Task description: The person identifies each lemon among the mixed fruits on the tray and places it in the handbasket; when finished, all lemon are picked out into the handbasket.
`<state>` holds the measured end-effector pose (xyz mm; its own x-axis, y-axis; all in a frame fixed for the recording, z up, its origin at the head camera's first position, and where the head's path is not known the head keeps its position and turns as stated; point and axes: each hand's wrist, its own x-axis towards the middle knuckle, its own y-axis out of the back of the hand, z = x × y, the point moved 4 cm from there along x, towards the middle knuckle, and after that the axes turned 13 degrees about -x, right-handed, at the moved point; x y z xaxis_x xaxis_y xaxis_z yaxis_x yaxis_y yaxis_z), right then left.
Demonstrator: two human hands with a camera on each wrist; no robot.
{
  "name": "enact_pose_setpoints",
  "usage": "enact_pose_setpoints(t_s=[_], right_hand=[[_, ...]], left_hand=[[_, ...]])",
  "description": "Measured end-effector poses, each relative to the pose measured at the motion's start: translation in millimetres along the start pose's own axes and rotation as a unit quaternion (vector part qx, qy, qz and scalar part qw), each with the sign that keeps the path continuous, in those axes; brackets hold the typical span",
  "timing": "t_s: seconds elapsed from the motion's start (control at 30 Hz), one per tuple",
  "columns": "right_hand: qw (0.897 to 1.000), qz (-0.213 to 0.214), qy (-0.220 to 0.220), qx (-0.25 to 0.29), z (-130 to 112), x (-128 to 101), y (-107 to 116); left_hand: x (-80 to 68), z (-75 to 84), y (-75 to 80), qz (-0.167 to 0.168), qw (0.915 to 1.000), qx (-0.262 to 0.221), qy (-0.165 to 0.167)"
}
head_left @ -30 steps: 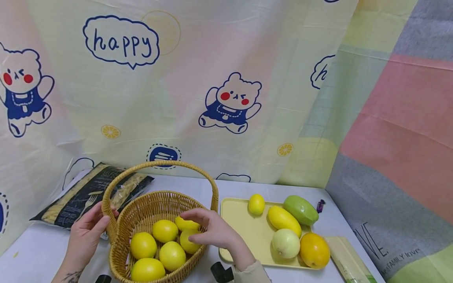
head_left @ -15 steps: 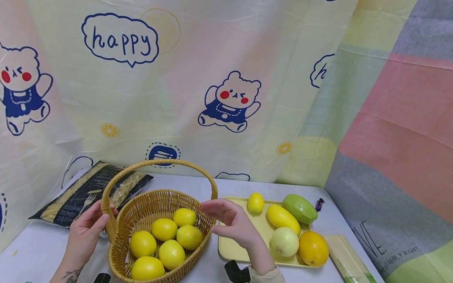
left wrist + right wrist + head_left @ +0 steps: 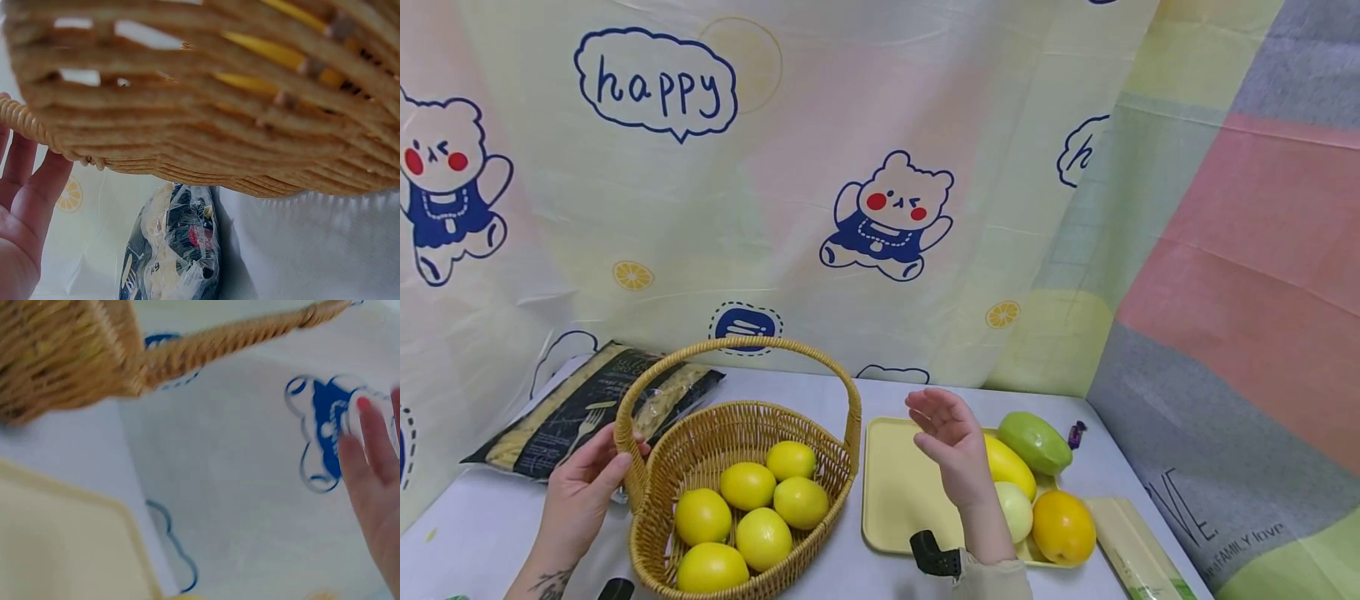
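Six lemons (image 3: 747,486) fill the basket (image 3: 658,467), left hand (image 3: 580,492) steadying it; right hand (image 3: 951,446) hovers loose-fingered.

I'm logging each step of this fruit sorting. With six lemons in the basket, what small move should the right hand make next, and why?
Probably lower the right hand, open and empty above the yellow tray, onto fruit there, while the left hand steadies the wicker basket.
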<state>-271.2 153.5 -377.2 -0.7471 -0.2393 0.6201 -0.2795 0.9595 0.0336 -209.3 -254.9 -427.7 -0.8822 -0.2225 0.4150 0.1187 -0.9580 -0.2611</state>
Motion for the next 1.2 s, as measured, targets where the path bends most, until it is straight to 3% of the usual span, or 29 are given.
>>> enact_pose_setpoints(t_s=[0.07,0.13,0.3,0.43,0.57,0.93,1.07,1.2], right_hand=[[0.997,0.062,-0.038,-0.020,11,-1,7],[0.988,0.123,-0.083,-0.042,22,-2,14],[0.949,0.249,-0.179,-0.073,51,-7,28],[0.922,0.304,-0.220,-0.095,71,-9,38],[0.906,0.325,-0.251,-0.101,85,-11,44],[0.882,0.319,-0.319,-0.137,115,-9,48],[0.876,0.322,-0.329,-0.143,122,-9,49],[0.877,0.320,-0.328,-0.146,128,-9,50]], left_hand=[[0.2,-0.2,0.3,0.001,1.0000,0.000,0.002],[0.1,-0.6,0.4,0.003,1.0000,0.000,0.005],[0.5,-0.6,0.5,0.003,1.0000,0.000,0.008],[0.2,0.5,0.2,0.003,1.0000,-0.006,0.006],[-0.4,1.2,-0.4,0.003,1.0000,-0.008,0.000],[0.2,3.0,-1.2,-0.001,1.0000,-0.009,-0.001],[-0.1,3.4,-0.9,0.000,0.9999,-0.008,0.011],[-0.6,3.4,-0.3,0.006,0.9998,0.004,0.020]])
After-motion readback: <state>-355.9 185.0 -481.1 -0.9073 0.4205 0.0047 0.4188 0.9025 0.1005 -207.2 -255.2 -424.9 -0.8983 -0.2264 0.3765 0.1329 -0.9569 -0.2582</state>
